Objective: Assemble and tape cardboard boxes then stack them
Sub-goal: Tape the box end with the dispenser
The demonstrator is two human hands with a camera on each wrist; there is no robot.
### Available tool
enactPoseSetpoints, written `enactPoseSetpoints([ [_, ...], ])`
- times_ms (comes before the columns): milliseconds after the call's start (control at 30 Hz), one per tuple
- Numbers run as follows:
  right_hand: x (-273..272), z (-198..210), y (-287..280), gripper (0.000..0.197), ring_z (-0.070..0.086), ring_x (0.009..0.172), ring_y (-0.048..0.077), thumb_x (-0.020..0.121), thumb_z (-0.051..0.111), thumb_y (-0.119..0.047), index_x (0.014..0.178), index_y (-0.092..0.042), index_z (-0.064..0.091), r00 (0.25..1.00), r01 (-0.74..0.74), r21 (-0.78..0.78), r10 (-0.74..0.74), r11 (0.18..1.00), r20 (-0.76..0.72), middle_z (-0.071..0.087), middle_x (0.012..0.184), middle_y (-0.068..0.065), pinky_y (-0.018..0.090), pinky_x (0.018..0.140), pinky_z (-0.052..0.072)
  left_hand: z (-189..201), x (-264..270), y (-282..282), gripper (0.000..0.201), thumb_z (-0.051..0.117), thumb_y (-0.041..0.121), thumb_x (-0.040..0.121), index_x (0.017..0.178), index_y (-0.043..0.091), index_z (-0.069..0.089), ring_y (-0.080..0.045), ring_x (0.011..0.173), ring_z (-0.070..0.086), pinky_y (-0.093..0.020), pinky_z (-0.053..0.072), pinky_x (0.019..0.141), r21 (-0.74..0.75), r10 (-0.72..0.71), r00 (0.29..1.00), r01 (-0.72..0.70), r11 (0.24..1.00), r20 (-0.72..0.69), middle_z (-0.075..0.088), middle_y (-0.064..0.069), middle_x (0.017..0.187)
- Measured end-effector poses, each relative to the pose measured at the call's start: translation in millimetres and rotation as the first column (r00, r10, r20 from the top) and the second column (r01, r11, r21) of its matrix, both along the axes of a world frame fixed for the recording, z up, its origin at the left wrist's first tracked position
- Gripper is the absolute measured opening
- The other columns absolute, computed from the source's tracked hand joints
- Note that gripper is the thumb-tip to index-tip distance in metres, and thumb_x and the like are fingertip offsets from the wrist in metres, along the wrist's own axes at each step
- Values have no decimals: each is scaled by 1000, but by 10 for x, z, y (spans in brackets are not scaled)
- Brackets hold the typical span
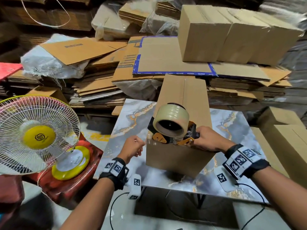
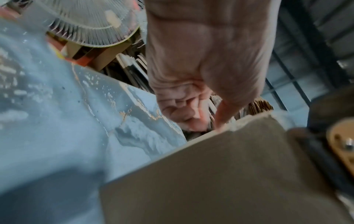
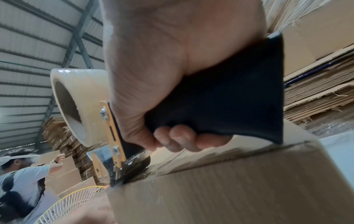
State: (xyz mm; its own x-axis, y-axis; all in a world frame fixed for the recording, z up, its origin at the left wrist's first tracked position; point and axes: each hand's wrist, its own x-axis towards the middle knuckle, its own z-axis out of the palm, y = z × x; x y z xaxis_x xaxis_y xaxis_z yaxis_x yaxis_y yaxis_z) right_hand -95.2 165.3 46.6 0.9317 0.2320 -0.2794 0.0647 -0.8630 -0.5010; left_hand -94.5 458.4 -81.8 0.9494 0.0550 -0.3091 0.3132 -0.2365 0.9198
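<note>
Brown cardboard box (image 1: 180,130) standing on the marble-patterned grey and gold bench (image 1: 126,117), long and narrow, its top seam running away from the camera, near end close to the bench's front edge. Right hand (image 1: 208,138) wrapped round the black handle of the orange and black tape dispenser (image 1: 174,136), grip clamped tight on it, fingertips (image 3: 178,141) curled under the handle in the right wrist view. Dispenser's blade end pressed onto the near top edge of the box, with the roll of clear packing tape (image 1: 171,120) raised above it. Left hand (image 1: 132,147) just beside the box's near left corner, fingers curled inward; in the left wrist view a fingertip (image 2: 222,115) touching that top corner edge, the picture blurred, so cannot tell whether this grip pinches tape or merely rests there. Behind the bench, heaps of flattened brown cardboard sheets (image 1: 99,83), some under clear plastic wrap, and a blue-bordered flat sheet (image 1: 166,63) on top. On that heap, a row of finished plain brown boxes (image 1: 232,34) side by side. More brown boxes (image 1: 285,138) stacked to the right of the bench. To the left, a white wire-caged table fan with yellow hub (image 1: 36,135) on a red plastic stool (image 1: 66,186). In the right wrist view, another person in a light shirt (image 3: 21,178) among cardboard stacks in the background.
</note>
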Motion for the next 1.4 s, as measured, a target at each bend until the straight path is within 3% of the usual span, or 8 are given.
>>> enactPoseSetpoints([
  [100, 10, -4, 3, 31, 48, 59, 17, 83, 76, -26, 61, -22, 54, 1000, -9, 2, 9, 1000, -4, 54, 58, -3, 31, 57, 35, -117, -43, -24, 14, 75, 13, 88, 96, 10, 64, -24, 75, 64, -31, 50, 64, 122, 131, 990, -138, 983, 58, 67, -7, 85],
  [200, 12, -7, 6, 32, 47, 57, 13, 83, 76, -28, 61, -23, 53, 1000, -23, -3, 23, 1000, -5, 54, 59, -6, 30, 56, 35, -9, -82, -116, 8, 66, 14, 93, 89, 13, 73, -24, 88, 69, -37, 54, 80, 50, 390, 872, -422, 905, 296, 73, -4, 87],
  [400, 45, -28, -28, 34, 40, 54, 15, 82, 71, -16, 59, -17, 45, 999, -43, -9, 42, 999, -20, 45, 55, -4, 26, 49, 27, 283, -308, -602, 47, 55, 17, 99, 57, 15, 35, -14, 55, 25, -36, 20, 56, 125, 339, 860, -411, 903, 382, 29, -3, 55],
  [933, 94, -16, -182, 35, 41, 59, 16, 82, 64, -13, 59, -20, 38, 984, -166, 56, 169, 984, -50, 44, 61, -1, 31, 52, 28, 282, -149, -650, 37, 62, 26, 87, 59, 15, 40, -21, 65, 34, -36, 26, 62, 1, 476, 878, -477, 879, 56, 42, -4, 61],
  [1100, 21, 4, -848, 33, 44, 46, 17, 83, 70, -19, 60, -17, 46, 988, -100, 101, 111, 990, -112, 49, 52, 0, 27, 47, 37, 99, -33, -534, 41, 59, 56, 79, 71, 16, 60, -26, 76, 54, -43, 45, 74, 57, 454, 891, -452, 890, -15, 63, -11, 78],
  [1200, -69, 0, -1337, 29, 47, 45, 17, 80, 72, -30, 64, -16, 53, 987, -69, 89, 81, 994, -141, 54, 52, -1, 28, 46, 40, 28, 3, -508, 38, 58, 60, 79, 79, 23, 63, -24, 82, 57, -43, 41, 72, 79, 420, 907, -417, 906, -34, 63, -10, 82],
  [1333, -124, -36, -1540, 25, 46, 45, 16, 84, 71, -21, 66, -16, 55, 990, -78, 85, 87, 993, -114, 54, 52, -2, 27, 47, 38, 367, -91, -675, 34, 48, 38, 101, 85, 10, 58, -33, 86, 57, -42, 44, 73, 419, 270, 963, -252, 872, 17, 60, -14, 83],
  [1400, -136, -36, -1532, 25, 43, 43, 16, 85, 71, -19, 66, -17, 55, 991, -86, 116, 97, 989, -94, 52, 49, -5, 27, 46, 36, 523, -190, -804, 33, 40, 23, 106, 110, -1, 62, -45, 105, 60, -48, 47, 88, 661, 176, 967, -254, 707, 184, 64, -28, 108],
])
